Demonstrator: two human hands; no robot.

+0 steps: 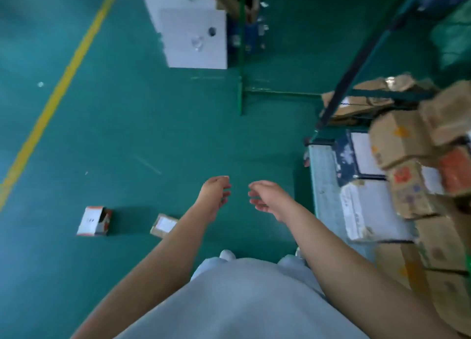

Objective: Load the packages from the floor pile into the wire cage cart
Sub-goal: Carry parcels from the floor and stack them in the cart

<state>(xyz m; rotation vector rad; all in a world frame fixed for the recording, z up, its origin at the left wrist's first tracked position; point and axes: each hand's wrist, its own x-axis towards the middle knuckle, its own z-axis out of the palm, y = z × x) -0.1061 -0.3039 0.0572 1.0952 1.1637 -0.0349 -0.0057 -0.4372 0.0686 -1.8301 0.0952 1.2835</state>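
Both hands hung empty over the green floor (142,124), palms facing each other: the left hand (215,198) and right hand (267,198) had loosely curled fingers holding nothing. Left of the left forearm lay a small brown package (163,225), label up, long axis running toward upper right. Farther left stood a white-and-orange box (93,221). The cart (323,185), at right, held stacked cartons (407,175).

Person seen from above: both forearms bare with no sleeve in view, left hand (215,194) and right hand (267,197) without gloves, pale grey-white garment (237,300) over torso and legs, pale shoe tips (227,254) below its hem.
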